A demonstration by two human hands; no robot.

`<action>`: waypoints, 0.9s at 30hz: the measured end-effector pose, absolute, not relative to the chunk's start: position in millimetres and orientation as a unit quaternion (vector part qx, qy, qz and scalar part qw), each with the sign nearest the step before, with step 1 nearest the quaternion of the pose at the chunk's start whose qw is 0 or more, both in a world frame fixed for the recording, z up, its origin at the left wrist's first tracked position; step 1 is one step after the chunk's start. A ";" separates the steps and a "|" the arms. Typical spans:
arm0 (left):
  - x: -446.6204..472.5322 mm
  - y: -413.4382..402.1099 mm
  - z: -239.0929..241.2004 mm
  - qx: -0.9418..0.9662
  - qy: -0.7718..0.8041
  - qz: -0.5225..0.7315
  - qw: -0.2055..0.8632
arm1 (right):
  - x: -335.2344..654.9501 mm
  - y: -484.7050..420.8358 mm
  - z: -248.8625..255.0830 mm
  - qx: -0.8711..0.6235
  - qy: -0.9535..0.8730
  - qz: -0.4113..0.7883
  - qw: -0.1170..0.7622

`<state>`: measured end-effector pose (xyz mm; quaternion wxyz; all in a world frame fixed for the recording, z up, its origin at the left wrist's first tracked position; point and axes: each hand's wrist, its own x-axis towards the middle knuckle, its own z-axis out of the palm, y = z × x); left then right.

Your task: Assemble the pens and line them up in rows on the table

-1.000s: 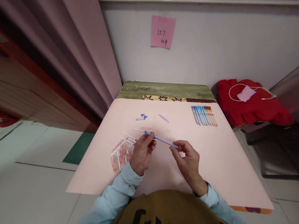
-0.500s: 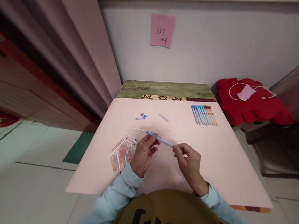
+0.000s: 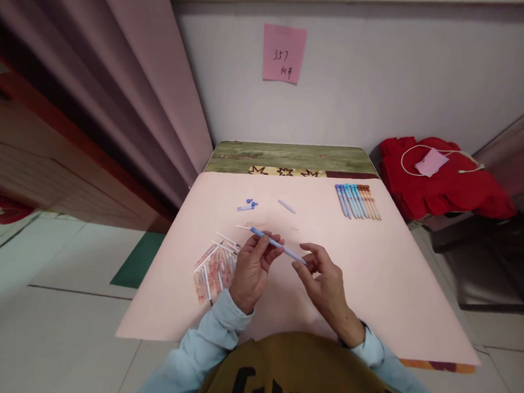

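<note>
A blue pen [image 3: 288, 253] slants over the middle of the table, its darker end up and to the left. My left hand [image 3: 251, 269] is closed round its upper part, thumb on top. At the lower tip is my right hand [image 3: 325, 276], thumb and forefinger apart around the pen's end; whether they touch it I cannot tell. Beyond my left hand lies a thin white refill [image 3: 242, 226], partly lost behind the pen. Farther back rest small blue pen parts [image 3: 247, 207] and a pale blue pen barrel [image 3: 286, 207].
A packet of refills [image 3: 213, 275] lies left of my left hand, with several loose white ones on it. Blue and brown pens [image 3: 357, 202] stand in a neat row at the back right. Past the table's right edge is a red cloth [image 3: 450, 189] with a white cord.
My right hand has loosened its pinch on the pen's tip, and its fingers have spread. The pen has shifted slightly in my left hand, whose fingers have moved along it.
</note>
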<state>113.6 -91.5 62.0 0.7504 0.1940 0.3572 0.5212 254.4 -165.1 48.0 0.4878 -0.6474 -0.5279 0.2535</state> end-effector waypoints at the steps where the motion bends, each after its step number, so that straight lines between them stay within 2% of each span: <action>1: 112.8 -90.6 62.4 0.197 0.359 0.523 0.747 | 253.3 -165.2 49.0 -0.643 -0.531 0.241 0.496; 8: 109.3 -91.4 64.2 0.224 0.371 0.489 0.757 | 250.1 -165.8 48.3 -0.653 -0.525 0.203 0.507; 20: 116.5 -99.2 64.0 0.241 0.357 0.506 0.747 | 250.0 -167.3 46.3 -0.638 -0.501 0.338 0.478; 27: 112.8 -97.5 64.6 0.270 0.372 0.514 0.724 | 247.0 -168.6 49.8 -0.637 -0.517 0.272 0.503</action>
